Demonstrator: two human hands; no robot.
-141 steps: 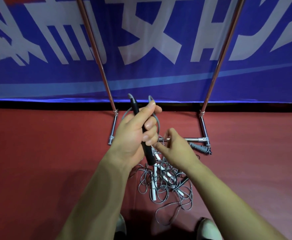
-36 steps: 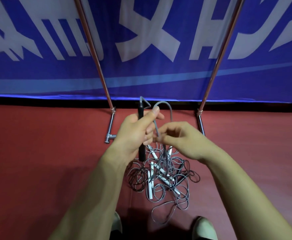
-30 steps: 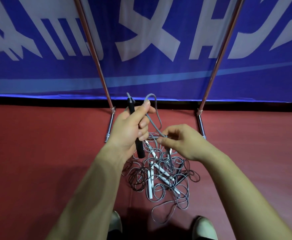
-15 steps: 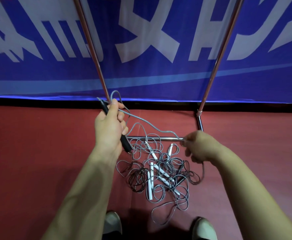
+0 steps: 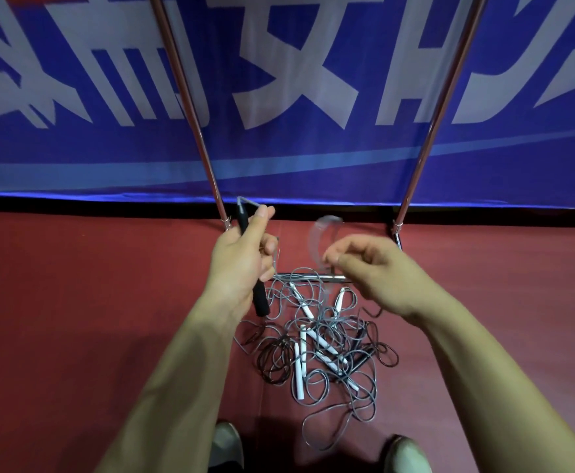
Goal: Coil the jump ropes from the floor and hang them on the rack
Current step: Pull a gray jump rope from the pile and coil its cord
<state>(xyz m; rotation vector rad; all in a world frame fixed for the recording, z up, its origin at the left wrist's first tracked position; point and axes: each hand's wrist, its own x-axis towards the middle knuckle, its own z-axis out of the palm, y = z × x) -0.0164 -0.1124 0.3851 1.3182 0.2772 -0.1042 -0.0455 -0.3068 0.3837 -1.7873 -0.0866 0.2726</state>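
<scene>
My left hand (image 5: 241, 261) grips the black handle (image 5: 260, 300) of a jump rope, held upright above the floor. Its grey cord (image 5: 320, 240) arcs, blurred, over to my right hand (image 5: 374, 271), which pinches it between thumb and fingers. Below both hands a tangled pile of jump ropes (image 5: 327, 349) lies on the red floor, grey and black cords with several white handles. The rack (image 5: 190, 107) rises behind the pile as two slanted metal poles joined by a low crossbar (image 5: 310, 277).
A blue banner with white characters (image 5: 296, 80) hangs behind the rack. The right pole (image 5: 439, 107) meets the floor near my right hand. My two shoes (image 5: 405, 455) stand at the bottom edge, close to the pile.
My hands had spread apart, pulling the cord taut. Now the right hand has come back up toward the left with a loop of cord, and the left hand holds the handle more upright.
</scene>
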